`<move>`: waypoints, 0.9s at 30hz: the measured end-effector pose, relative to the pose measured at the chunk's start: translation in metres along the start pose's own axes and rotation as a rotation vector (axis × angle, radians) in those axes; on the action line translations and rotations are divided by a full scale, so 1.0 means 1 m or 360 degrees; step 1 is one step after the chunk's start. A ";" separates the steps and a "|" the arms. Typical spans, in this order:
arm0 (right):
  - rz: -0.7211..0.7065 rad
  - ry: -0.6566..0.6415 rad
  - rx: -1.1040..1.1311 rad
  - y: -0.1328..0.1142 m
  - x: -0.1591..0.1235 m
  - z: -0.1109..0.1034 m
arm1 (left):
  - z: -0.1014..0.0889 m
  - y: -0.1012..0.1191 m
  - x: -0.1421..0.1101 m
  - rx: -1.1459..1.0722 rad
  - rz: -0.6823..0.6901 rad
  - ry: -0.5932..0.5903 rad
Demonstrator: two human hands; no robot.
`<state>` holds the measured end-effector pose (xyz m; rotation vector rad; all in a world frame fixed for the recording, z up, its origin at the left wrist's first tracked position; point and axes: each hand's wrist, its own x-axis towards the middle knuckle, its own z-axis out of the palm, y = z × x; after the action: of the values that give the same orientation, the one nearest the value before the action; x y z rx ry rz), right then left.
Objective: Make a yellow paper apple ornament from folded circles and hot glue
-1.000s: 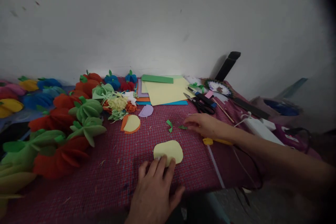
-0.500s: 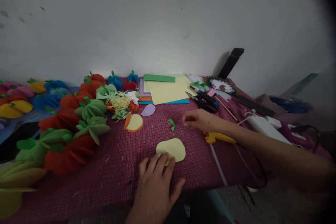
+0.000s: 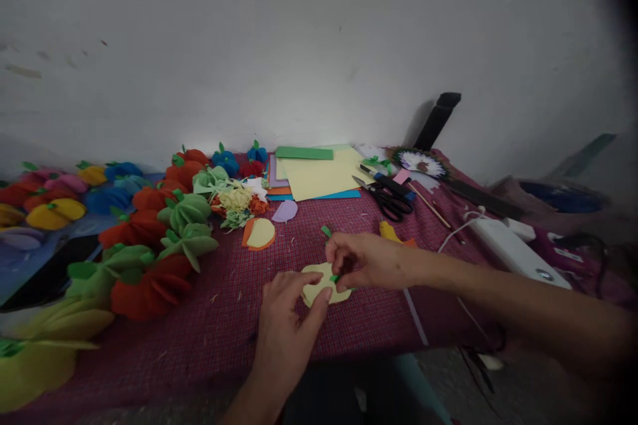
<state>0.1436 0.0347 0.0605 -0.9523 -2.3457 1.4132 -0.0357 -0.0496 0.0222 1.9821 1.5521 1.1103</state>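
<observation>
A pale yellow rounded cut-out (image 3: 312,291) lies on the checked cloth near the front of the table. My left hand (image 3: 286,312) rests at its left side, thumb and index finger spread apart over it. Above the right part of the cut-out, my right hand (image 3: 359,260) pinches a small green leaf-like piece (image 3: 335,278) between its fingertips. Another green piece (image 3: 325,231) lies just beyond the right hand, partly covered by it. A yellow glue gun (image 3: 389,232) sits behind the right forearm, mostly hidden.
Colourful paper pumpkins (image 3: 142,229) crowd the left side. Paper sheets (image 3: 319,176) lie against the wall, with scissors (image 3: 389,202) and a cutter (image 3: 386,180) to their right. A white power strip (image 3: 518,249) with a cable stands at the right edge.
My right hand has come left and nearer, bringing a green piece over the yellow cut-out. My left hand has shifted slightly left, with thumb and index now at the cut-out.
</observation>
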 end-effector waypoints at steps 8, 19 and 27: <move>-0.0065 -0.0058 -0.0118 -0.022 0.000 0.004 | 0.006 -0.005 0.003 -0.0644 -0.0394 -0.0119; 0.0333 0.0107 0.0820 -0.005 -0.008 0.004 | 0.006 -0.006 0.004 -0.1154 -0.0679 0.0214; 0.0284 0.0216 0.0517 -0.008 0.000 0.016 | 0.007 -0.006 0.003 -0.1063 -0.0609 0.0117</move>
<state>0.1322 0.0213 0.0598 -1.1407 -1.8972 1.6730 -0.0341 -0.0434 0.0146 1.1648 1.2836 1.3171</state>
